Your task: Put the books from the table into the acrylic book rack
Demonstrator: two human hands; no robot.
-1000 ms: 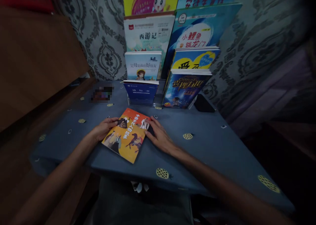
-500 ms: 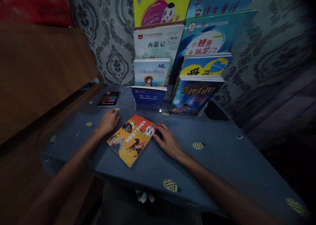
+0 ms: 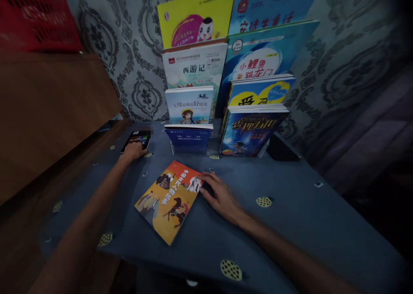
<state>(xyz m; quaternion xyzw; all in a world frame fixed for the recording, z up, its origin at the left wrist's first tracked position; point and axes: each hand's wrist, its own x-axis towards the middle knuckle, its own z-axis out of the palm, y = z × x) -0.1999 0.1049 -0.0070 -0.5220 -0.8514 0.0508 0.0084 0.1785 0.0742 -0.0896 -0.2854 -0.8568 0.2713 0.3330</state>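
An orange and yellow book (image 3: pixel 167 199) with drawn figures and a horse lies flat and aslant on the table. My right hand (image 3: pixel 221 199) rests at its upper right edge, fingertips touching the cover, thumb apart from the fingers. A dark patch shows between that thumb and the fingers; I cannot tell whether it is a thing or shadow. Farther back on the left, my left hand (image 3: pixel 134 151) lies over the near part of a dark flat rectangle with a coloured picture (image 3: pixel 139 138), thumb to its right side. Its fingertips are hard to make out.
Several books stand in two stepped clear racks at the back, among them a dark blue booklet (image 3: pixel 189 140) and a blue book (image 3: pixel 248 133). Right of them lies a black flat object (image 3: pixel 283 148). A wooden cabinet (image 3: pixel 48 122) stands left, with a red container (image 3: pixel 38 19) above.
My left hand has moved away from beside the orange book, back and left onto the dark rectangle. My right hand stays at the orange book's edge. The view has tilted up somewhat.
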